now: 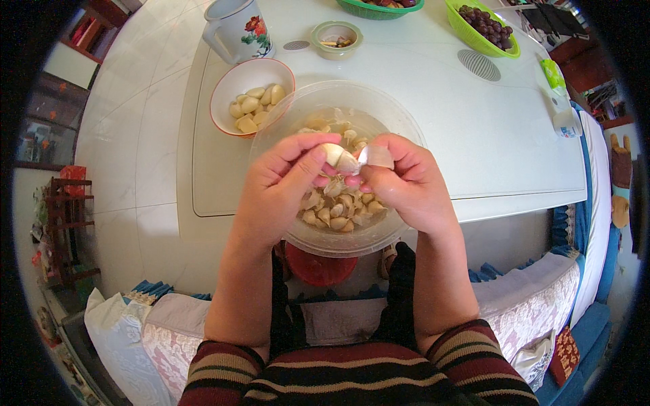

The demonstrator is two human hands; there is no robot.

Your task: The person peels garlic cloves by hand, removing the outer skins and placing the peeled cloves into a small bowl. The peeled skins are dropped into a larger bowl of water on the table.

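Note:
My left hand [289, 177] pinches a partly peeled garlic clove [333, 154] between thumb and fingers. Its upper end shows bare and pale, while skin still covers the lower end. A flap of garlic skin [378, 156] is caught between the thumb and fingers of my right hand [406, 177], right beside the clove. Both hands are above a translucent plastic basin [401, 114]. Inside it, unpeeled garlic cloves [337, 210] and loose skins lie in water. A white bowl with a red rim [223, 91] stands at the basin's upper left, holding peeled cloves [250, 104].
A floral mug [238, 30] and a small green-rimmed dish [325, 51] stand beyond the basin. Farther back are a green basket [378, 10] of fruit and a lime basket [462, 38] of grapes. A red stool [321, 266] is below the table edge.

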